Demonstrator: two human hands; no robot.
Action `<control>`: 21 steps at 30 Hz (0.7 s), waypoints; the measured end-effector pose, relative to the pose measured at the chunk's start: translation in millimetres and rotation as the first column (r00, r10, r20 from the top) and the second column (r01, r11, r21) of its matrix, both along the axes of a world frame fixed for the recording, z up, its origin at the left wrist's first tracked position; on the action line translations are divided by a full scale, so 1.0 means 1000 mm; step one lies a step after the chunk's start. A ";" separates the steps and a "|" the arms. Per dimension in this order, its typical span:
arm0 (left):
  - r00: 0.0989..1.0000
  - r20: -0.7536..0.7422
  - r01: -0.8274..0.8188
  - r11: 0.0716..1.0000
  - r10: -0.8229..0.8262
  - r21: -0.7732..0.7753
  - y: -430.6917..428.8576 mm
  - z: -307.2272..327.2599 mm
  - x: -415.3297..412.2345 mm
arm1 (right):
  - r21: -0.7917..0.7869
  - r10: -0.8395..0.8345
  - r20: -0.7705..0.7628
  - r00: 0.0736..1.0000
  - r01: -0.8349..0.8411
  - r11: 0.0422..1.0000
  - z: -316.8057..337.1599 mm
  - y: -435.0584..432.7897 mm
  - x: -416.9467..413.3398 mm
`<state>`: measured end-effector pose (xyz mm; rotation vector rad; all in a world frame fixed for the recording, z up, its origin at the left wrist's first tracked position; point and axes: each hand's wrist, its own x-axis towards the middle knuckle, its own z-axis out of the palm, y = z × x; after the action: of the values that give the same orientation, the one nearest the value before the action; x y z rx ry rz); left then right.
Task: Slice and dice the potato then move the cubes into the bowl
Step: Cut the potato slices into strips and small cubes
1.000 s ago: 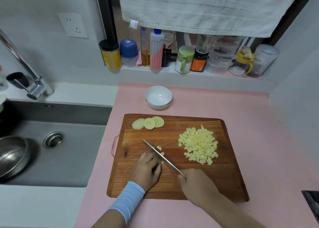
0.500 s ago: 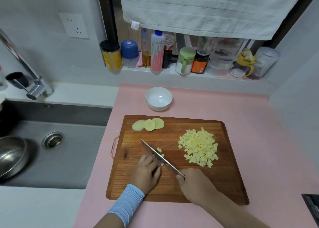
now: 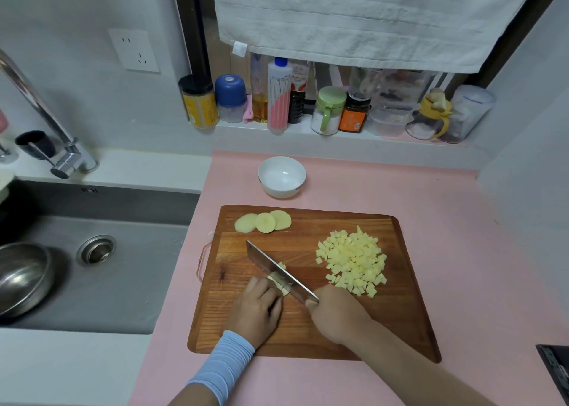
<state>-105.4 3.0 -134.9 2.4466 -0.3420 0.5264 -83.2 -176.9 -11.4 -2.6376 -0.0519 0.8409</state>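
A brown wooden cutting board [image 3: 400, 313] is lying on the pink countertop [image 3: 446, 221], with a grey steel sink [image 3: 129, 282] at its 9 o'clock and a white ceramic bowl [image 3: 281, 176] standing near its 12 o'clock edge. The left hand [image 3: 257, 308], fingers curled, is holding pale potato strips [image 3: 278, 282] down near the board's 6 o'clock. The right hand [image 3: 335, 316] is gripping a steel cleaver [image 3: 271, 262] against them. Yellow potato cubes [image 3: 352, 259] are lying piled at 3 o'clock, and three round potato slices [image 3: 264, 222] at 11. Pink counter is stretching beyond the board's 3 o'clock edge.
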 end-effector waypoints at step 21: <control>0.999 -0.025 0.032 0.995 -0.034 -0.094 0.004 0.001 0.001 | -0.019 0.047 0.047 0.998 -0.046 0.999 0.011 -0.013 -0.027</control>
<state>-104.8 7.4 -133.9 2.3514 -0.3389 0.4848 -110.5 -190.1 -0.7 -2.6830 -0.1187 0.7971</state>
